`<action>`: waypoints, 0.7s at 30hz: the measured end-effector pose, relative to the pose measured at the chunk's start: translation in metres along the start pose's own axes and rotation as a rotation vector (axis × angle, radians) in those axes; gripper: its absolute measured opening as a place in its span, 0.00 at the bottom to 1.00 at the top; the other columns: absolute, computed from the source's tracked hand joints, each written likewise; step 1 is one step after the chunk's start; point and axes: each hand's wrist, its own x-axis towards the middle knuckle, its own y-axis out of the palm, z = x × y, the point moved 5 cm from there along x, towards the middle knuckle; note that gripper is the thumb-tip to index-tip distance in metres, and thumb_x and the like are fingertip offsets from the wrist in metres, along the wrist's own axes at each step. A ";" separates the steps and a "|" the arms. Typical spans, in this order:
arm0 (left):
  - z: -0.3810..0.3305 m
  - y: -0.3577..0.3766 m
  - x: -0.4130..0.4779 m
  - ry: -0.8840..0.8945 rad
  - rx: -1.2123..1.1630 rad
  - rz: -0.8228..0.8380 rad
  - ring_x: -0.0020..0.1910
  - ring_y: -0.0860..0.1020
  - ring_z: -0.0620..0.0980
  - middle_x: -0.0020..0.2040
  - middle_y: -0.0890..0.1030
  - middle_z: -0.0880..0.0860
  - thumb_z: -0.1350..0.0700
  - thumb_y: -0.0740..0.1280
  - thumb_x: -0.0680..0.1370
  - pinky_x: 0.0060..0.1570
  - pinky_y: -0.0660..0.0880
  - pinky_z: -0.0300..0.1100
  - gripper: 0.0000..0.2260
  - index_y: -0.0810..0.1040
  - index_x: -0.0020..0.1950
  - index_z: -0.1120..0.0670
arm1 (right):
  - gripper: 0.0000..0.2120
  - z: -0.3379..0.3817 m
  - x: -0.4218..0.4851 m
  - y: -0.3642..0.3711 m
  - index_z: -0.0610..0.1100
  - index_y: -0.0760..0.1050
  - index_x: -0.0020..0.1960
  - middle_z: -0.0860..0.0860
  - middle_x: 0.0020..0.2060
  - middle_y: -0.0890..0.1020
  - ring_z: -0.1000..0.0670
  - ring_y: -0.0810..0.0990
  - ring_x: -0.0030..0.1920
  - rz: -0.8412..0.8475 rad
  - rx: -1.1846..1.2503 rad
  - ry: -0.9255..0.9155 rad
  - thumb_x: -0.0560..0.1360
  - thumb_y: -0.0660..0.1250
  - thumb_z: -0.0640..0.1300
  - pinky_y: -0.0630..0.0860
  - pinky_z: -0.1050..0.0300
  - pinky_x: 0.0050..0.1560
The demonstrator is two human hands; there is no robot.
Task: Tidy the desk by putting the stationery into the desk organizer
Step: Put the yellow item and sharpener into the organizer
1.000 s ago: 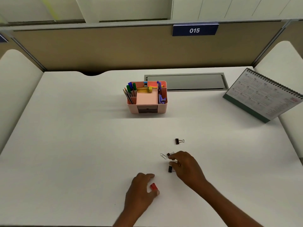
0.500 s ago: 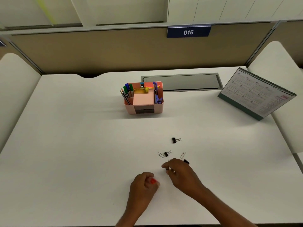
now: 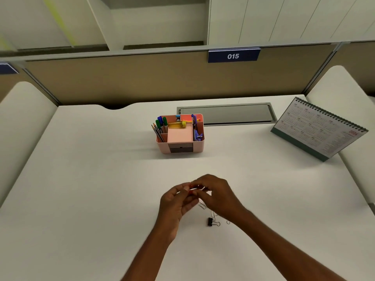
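Note:
Both hands meet in the air above the middle of the white desk (image 3: 81, 189). My left hand (image 3: 176, 202) grips a small red item (image 3: 192, 187) in its fingertips. My right hand (image 3: 220, 196) pinches the same red item from the right; whatever else its curled fingers hold is hidden. Under the hands on the desk lie a black binder clip (image 3: 210, 222) and three silver paper clips (image 3: 202, 205). The pink desk organizer (image 3: 199, 146) stands further back at centre, with pens, pencils, a purple tool and a yellow item in it.
A desk calendar (image 3: 318, 129) leans at the back right. A grey cable hatch (image 3: 226, 114) lies flush in the desk behind the organizer. A beige partition with a "015" sign (image 3: 233, 56) closes off the back.
My left hand lifted the red item off the desk and my right hand came up from the clips to meet it. The view has shifted, so the clips now sit under the hands.

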 end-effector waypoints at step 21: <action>-0.104 0.007 0.130 0.111 0.465 -0.244 0.36 0.80 0.50 0.48 0.85 0.55 0.56 0.70 0.82 0.38 0.82 0.44 0.25 0.69 0.78 0.45 | 0.13 -0.011 0.216 0.010 0.42 0.83 0.62 0.45 0.60 0.84 0.44 0.82 0.57 -0.046 -0.446 0.152 0.77 0.74 0.41 0.78 0.52 0.65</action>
